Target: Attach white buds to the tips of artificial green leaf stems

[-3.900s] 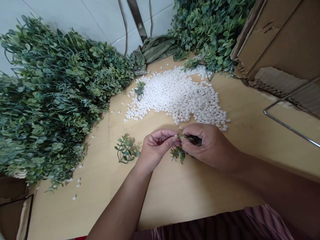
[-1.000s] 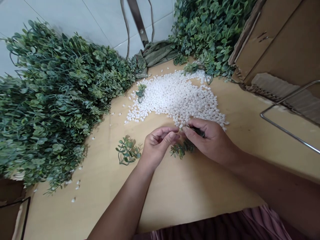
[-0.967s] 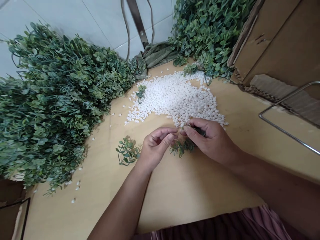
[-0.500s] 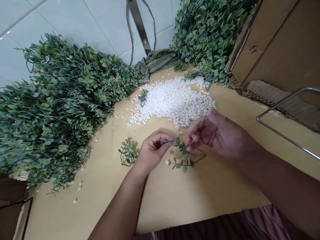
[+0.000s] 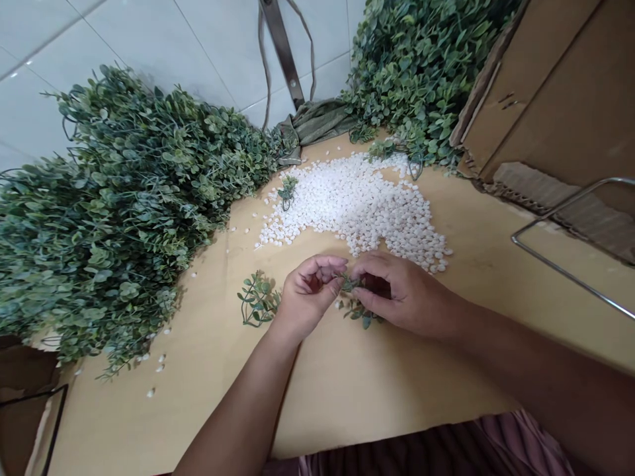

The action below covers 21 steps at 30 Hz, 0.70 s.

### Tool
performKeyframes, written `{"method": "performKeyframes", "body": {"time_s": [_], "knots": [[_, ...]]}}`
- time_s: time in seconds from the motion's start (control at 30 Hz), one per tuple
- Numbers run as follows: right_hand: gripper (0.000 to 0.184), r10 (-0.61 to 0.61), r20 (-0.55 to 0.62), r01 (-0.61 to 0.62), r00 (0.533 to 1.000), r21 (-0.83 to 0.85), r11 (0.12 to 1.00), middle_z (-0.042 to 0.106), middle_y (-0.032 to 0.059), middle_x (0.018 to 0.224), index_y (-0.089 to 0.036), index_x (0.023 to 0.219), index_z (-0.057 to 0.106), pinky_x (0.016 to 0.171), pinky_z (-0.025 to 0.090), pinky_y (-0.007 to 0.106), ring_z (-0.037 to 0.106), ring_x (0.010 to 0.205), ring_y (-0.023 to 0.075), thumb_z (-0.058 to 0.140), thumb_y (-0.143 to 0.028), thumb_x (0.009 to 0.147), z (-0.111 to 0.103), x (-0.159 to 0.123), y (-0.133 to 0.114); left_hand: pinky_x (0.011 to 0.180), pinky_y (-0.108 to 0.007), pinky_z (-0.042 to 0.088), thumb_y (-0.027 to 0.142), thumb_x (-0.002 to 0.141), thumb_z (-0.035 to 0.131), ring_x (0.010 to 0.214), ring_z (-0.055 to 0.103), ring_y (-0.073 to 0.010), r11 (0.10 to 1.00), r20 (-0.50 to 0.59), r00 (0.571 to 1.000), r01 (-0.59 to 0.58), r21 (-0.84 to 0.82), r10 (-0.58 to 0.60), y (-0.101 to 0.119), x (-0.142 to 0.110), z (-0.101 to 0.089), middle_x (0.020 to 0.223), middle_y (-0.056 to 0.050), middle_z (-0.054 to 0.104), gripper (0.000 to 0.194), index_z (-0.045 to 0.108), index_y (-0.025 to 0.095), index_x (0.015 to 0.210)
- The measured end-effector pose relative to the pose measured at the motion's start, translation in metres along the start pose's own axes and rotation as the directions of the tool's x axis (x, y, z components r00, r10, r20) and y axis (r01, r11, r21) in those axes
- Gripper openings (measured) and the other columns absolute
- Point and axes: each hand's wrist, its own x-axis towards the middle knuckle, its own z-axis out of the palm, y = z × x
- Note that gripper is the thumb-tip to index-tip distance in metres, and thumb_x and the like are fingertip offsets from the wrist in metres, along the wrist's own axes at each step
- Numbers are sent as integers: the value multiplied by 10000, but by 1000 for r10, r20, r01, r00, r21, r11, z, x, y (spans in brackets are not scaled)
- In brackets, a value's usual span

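Observation:
Both hands meet over the board in front of me, working on one small artificial leaf sprig (image 5: 366,313). My left hand (image 5: 313,291) pinches the sprig's tip between thumb and fingers. My right hand (image 5: 404,291) closes on the same sprig from the other side, palm down, covering most of its stem. Whether a white bead lies between the fingertips is hidden. A second leaf sprig (image 5: 258,301) lies on the board just left of my left hand. Beyond the hands spreads a heap of small white beads (image 5: 342,198).
A large pile of green sprigs (image 5: 143,198) lines the left side, with another leafy pile (image 5: 421,73) at the back right. Small sprigs lie on the bead heap. A cardboard box (image 5: 550,99) and a bent metal rod (image 5: 570,277) stand at the right.
My right hand has turned from palm up to palm down and moved in to the left, closing on the sprig beside my left fingertips. More beads show where it was.

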Motion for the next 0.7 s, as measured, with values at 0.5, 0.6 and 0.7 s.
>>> {"method": "performKeyframes", "body": {"time_s": [0.5, 0.6, 0.7], "knots": [[439, 222, -27, -220, 975, 73, 973, 500, 61, 900, -147, 1043, 519, 642, 403, 287, 482, 760, 167, 674, -264, 649, 2, -1, 1, 620, -190, 453, 163, 613, 733, 624, 547, -61, 997, -129, 991, 7, -81, -17, -5, 1, 3, 801, 5, 648, 234, 659, 184, 835], [241, 206, 71, -212, 976, 98, 972, 531, 57, 864, -143, 970, 558, 664, 410, 287, 498, 733, 153, 570, -193, 734, 0, -1, 1, 666, -196, 466, 163, 558, 768, 661, 571, -71, 992, -178, 984, 7, -124, -29, -5, 3, 0, 788, 4, 652, 265, 661, 175, 801], [108, 179, 110, -187, 978, 67, 980, 539, 40, 807, -155, 848, 569, 646, 404, 276, 500, 697, 144, 530, -139, 749, -3, -1, -1, 719, -213, 473, 186, 544, 782, 718, 602, -88, 989, -180, 982, 35, -140, -61, -4, 3, 1, 810, 5, 649, 291, 651, 176, 804]]}}
